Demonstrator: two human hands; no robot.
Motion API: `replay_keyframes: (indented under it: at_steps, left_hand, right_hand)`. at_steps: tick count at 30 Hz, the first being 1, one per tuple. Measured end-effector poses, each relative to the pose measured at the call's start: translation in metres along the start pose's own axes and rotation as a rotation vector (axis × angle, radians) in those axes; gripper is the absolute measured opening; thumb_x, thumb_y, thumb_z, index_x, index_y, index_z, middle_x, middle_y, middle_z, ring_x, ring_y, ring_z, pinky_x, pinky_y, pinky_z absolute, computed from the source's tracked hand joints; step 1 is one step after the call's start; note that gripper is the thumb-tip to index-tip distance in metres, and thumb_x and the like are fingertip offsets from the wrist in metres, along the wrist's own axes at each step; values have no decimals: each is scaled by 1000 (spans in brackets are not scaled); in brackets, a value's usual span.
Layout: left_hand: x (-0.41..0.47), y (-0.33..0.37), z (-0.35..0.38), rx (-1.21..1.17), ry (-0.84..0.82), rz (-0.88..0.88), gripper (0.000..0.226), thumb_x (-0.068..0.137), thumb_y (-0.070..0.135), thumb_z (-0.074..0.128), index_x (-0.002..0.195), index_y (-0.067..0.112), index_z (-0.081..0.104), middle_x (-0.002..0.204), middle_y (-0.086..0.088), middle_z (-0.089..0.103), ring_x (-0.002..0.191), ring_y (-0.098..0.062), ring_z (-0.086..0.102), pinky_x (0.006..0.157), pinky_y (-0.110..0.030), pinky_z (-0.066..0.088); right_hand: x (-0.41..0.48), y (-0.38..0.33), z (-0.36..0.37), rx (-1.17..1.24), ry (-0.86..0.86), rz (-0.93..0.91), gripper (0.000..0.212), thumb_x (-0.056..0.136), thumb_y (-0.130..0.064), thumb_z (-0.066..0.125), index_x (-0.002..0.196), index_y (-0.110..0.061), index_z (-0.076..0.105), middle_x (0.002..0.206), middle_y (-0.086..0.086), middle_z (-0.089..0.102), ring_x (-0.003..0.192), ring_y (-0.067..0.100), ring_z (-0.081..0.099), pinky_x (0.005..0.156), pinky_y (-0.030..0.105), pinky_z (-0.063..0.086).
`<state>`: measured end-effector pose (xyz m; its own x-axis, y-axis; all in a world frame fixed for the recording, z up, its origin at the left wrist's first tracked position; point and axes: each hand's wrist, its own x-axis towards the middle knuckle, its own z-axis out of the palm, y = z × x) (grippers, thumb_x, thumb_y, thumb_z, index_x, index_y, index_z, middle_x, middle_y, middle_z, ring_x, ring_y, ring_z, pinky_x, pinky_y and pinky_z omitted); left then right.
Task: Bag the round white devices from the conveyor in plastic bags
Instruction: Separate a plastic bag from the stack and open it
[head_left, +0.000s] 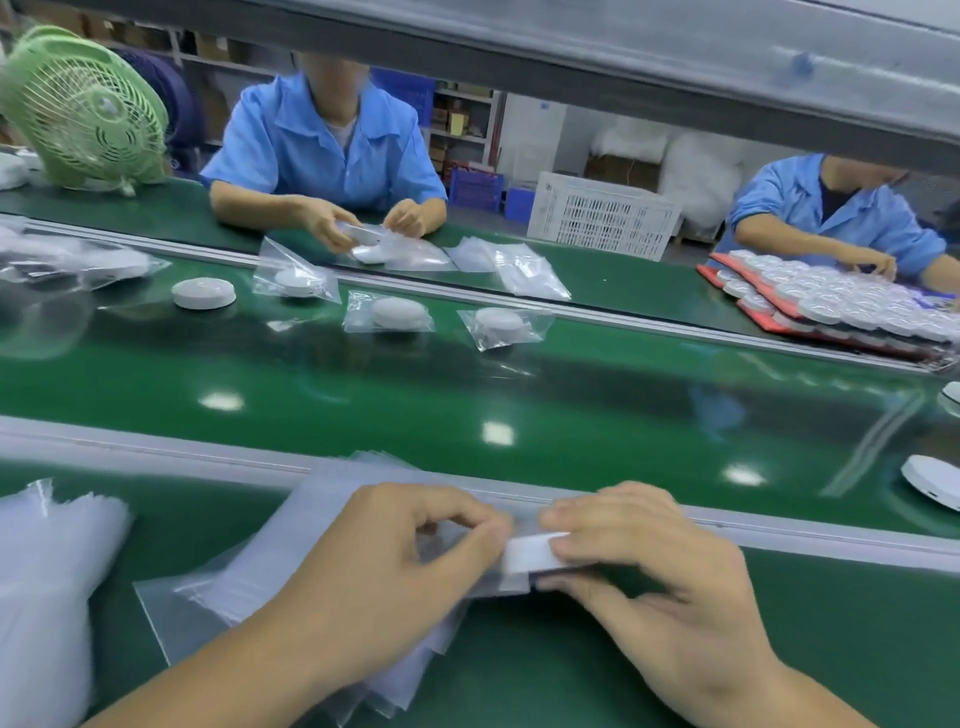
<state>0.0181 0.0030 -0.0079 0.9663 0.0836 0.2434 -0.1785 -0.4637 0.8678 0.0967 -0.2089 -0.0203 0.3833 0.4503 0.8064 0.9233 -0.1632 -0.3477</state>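
Observation:
My right hand (654, 566) grips a round white device (535, 553) edge-on, half inside the mouth of a clear plastic bag (467, 561). My left hand (410, 556) pinches that bag's opening over a loose stack of clear bags (291, 561) on the near green ledge. On the shiny green conveyor (467, 395) lie a bare white device (203, 293) at the left, three bagged devices (397, 313) in the middle, and another bare device (935, 480) at the right edge.
More clear bags (47, 582) pile at the near left. Across the belt two people in blue shirts work; one (332, 156) bags a device, the other (831, 218) handles a red tray of devices (831, 301). A green fan (83, 109) stands far left, a white crate (602, 215) behind.

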Motion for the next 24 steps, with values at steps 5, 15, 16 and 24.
replay_keyframes:
  at_steps: [5, 15, 16, 24]
  left_hand:
    - [-6, 13, 18, -354, -49, 60, 54, 65, 43, 91, 114, 46, 69, 109, 14, 75, 104, -6, 70, 88, -22, 56]
    - [5, 13, 21, -289, 410, -126, 45, 65, 51, 74, 110, 49, 63, 105, 31, 67, 100, 8, 61, 78, -15, 48]
    - [5, 13, 19, -224, 427, -126, 42, 70, 44, 75, 110, 49, 63, 107, 34, 65, 103, 9, 58, 83, -19, 47]
    - [-1, 28, 5, -39, 214, -58, 22, 75, 23, 83, 69, 43, 76, 77, 31, 70, 86, 8, 64, 80, -12, 49]
  right_hand:
    - [5, -28, 11, 401, 200, 535, 37, 66, -71, 82, 71, -34, 77, 117, -9, 76, 124, 12, 65, 93, 30, 56]
    - [57, 36, 31, 128, -67, 715, 44, 97, -44, 55, 60, -22, 47, 53, -13, 43, 50, 5, 39, 47, 25, 32]
    - [75, 61, 34, 103, 44, 807, 42, 99, -37, 56, 62, -19, 52, 56, -11, 50, 52, 7, 44, 48, 27, 35]
    - [157, 169, 56, 302, -79, 1284, 16, 102, -26, 61, 107, -13, 68, 85, 0, 76, 51, 10, 66, 35, 19, 32]
